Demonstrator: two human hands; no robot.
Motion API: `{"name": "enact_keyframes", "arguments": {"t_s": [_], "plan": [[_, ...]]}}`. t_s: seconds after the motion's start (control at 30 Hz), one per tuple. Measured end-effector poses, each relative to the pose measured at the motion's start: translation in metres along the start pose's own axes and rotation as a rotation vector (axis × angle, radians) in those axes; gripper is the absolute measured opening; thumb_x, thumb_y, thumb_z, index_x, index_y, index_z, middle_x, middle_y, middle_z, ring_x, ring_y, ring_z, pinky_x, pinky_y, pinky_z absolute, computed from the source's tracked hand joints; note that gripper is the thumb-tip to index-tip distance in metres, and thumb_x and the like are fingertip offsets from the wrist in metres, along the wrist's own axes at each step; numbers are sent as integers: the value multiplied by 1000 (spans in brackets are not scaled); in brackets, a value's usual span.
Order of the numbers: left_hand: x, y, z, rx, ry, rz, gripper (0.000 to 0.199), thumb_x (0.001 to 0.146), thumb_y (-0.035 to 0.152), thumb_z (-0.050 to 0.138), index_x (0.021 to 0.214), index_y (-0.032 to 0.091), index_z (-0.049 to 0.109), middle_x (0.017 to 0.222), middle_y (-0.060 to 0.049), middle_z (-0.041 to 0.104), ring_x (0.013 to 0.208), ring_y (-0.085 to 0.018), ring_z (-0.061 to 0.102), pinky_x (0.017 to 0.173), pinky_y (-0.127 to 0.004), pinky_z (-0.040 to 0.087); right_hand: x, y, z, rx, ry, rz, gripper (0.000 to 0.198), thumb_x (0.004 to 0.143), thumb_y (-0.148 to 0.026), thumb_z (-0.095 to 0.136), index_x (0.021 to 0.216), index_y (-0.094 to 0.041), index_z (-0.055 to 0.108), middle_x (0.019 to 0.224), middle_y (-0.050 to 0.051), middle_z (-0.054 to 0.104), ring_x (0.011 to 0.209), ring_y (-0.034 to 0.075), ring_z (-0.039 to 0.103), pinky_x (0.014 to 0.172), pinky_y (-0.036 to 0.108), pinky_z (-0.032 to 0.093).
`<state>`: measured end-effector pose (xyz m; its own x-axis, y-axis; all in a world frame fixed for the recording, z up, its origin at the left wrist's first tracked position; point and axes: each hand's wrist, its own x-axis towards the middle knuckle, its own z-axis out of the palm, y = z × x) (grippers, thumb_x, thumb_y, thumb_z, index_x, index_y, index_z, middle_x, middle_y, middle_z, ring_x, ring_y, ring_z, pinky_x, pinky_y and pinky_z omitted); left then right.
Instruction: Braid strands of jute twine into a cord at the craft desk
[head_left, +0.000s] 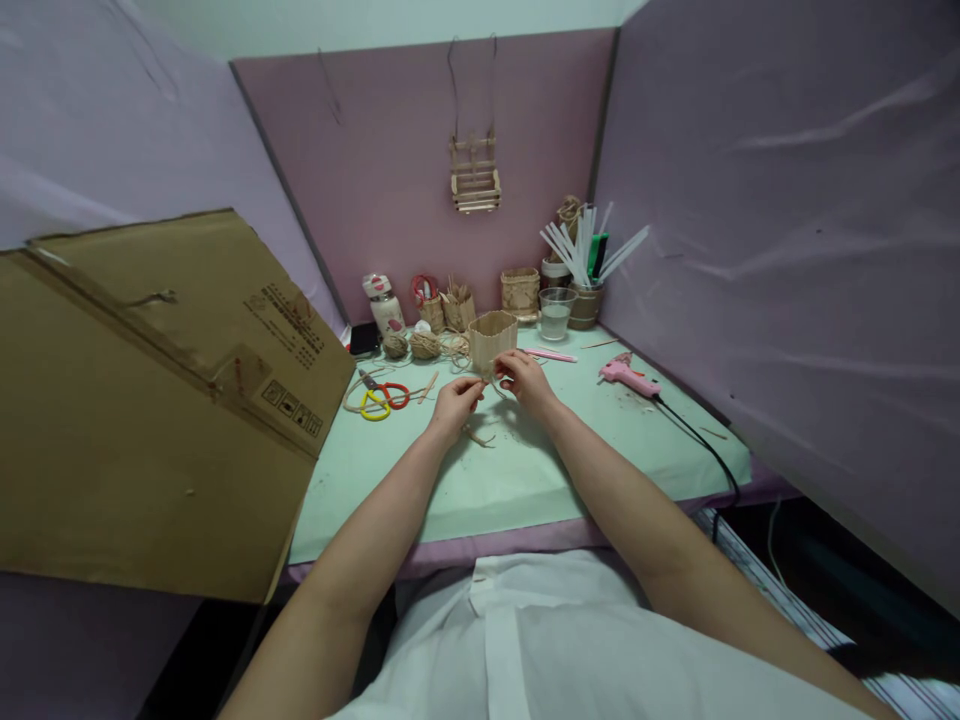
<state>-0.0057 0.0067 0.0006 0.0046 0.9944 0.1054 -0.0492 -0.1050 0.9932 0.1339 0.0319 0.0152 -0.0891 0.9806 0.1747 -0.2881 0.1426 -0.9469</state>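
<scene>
Over my remote feed, the left hand (459, 402) pinches a thin strand (498, 390) just in front of 1 stick-sided cup (489, 347), the curled right hand (527, 382) beside it, grip unclear, the pink glue gun (630, 377) lying rightward, probably leaving the hands room.

Here, a thin, brownish strand (498, 389) is held pinched, one short, slightly bent length exposed and the rest hidden by the grip. Just behind it, a pale wooden container (493, 343) is seen standing upright, its angular walls formed of narrow upright slats, its wide mouth left uncovered, its lower front partly blocked from sight. Whether the two are touching cannot be told.
</scene>
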Motion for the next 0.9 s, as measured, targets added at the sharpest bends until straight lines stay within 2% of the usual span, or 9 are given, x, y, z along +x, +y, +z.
{"name": "enact_keyframes", "arguments": {"t_s": [0.07, 0.17, 0.33, 0.53, 0.67, 0.9], "plan": [[-1, 2, 0, -11, 0, -4, 26, 61, 34, 69, 75, 13, 65, 58, 1, 55, 50, -6, 42, 47, -20, 29, 1, 1, -1, -47, 0, -4, 19, 66, -37, 53, 72, -19, 56, 71, 1, 57, 64, 12, 49, 50, 21, 33], [-2, 5, 1, -59, -9, -12, 22, 61, 31, 70, 73, 13, 64, 64, -1, 58, 56, -7, 49, 52, -20, 35, 0, 3, -1, -204, -31, -83, 19, 67, -33, 53, 77, -19, 62, 76, 1, 61, 70, 13, 52, 57, 23, 38], [-3, 8, -2, -172, -55, -83, 21, 64, 28, 72, 75, 12, 64, 66, -2, 58, 50, -4, 42, 44, -17, 27, -2, 6, -1, -379, -161, -186, 17, 69, -30, 56, 77, -20, 66, 79, 2, 67, 79, 16, 57, 77, 29, 42], [-2, 11, -5, -322, -153, -241, 16, 73, 21, 66, 82, 9, 65, 71, -4, 59, 49, -2, 40, 41, -14, 26, 1, 10, -4, -424, -100, -224, 12, 70, -28, 57, 73, -19, 64, 72, 1, 66, 71, 16, 58, 72, 29, 43], [-2, 11, -5, -363, -144, -265, 11, 73, 18, 66, 79, 8, 64, 67, -4, 57, 49, -2, 41, 41, -13, 27, 2, 12, -5, -452, -127, -246, 13, 71, -28, 56, 74, -18, 65, 73, 1, 66, 72, 15, 57, 72, 29, 42], [1, 8, -7, -370, -169, -273, 16, 68, 20, 70, 77, 9, 62, 67, -2, 55, 50, -1, 41, 41, -12, 27, 3, 14, -6, -461, -144, -269, 15, 71, -30, 58, 77, -19, 66, 75, 2, 66, 72, 15, 57, 72, 29, 42]]}}
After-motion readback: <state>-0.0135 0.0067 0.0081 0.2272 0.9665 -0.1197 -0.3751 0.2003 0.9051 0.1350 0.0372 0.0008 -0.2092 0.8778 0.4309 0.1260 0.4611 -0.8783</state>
